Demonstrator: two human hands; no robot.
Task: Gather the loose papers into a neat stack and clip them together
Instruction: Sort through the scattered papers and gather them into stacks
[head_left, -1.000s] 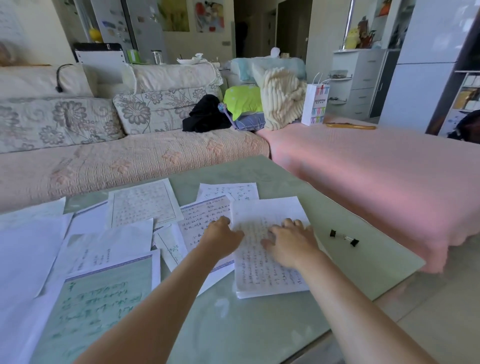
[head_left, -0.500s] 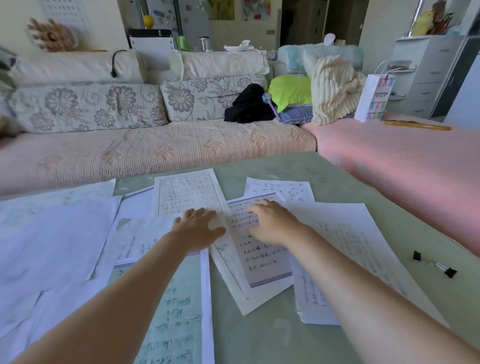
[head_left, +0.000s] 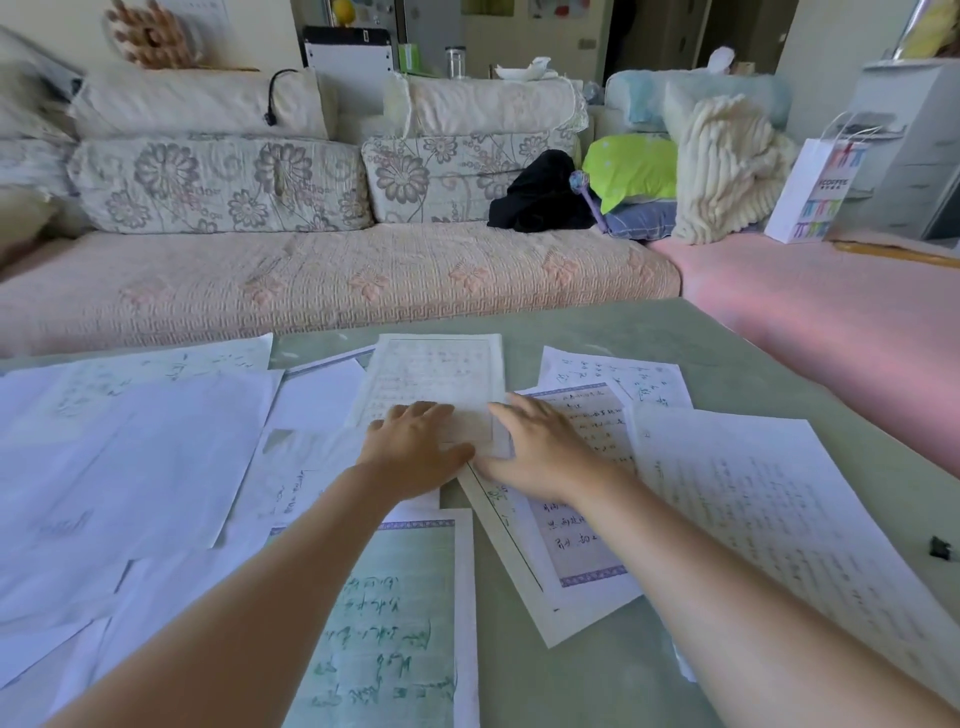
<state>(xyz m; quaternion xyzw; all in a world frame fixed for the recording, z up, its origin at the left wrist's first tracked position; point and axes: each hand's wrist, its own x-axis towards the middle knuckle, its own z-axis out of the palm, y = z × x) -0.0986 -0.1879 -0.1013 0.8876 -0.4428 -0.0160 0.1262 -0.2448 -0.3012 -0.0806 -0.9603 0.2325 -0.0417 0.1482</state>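
The left hand (head_left: 415, 449) and the right hand (head_left: 543, 449) are laid flat, fingers straight, on the near end of a pale gridded sheet (head_left: 441, 369); nothing is gripped. The sheet is best drawn toward the body under light, even pressure from both palms, so that it is neither creased nor skewed, then squared onto the purple-bordered sheet (head_left: 587, 535) just beside it. The other loose papers (head_left: 156, 457) are spread across the glass table (head_left: 675, 332). The black clip (head_left: 939, 547) lies well apart at the right edge.
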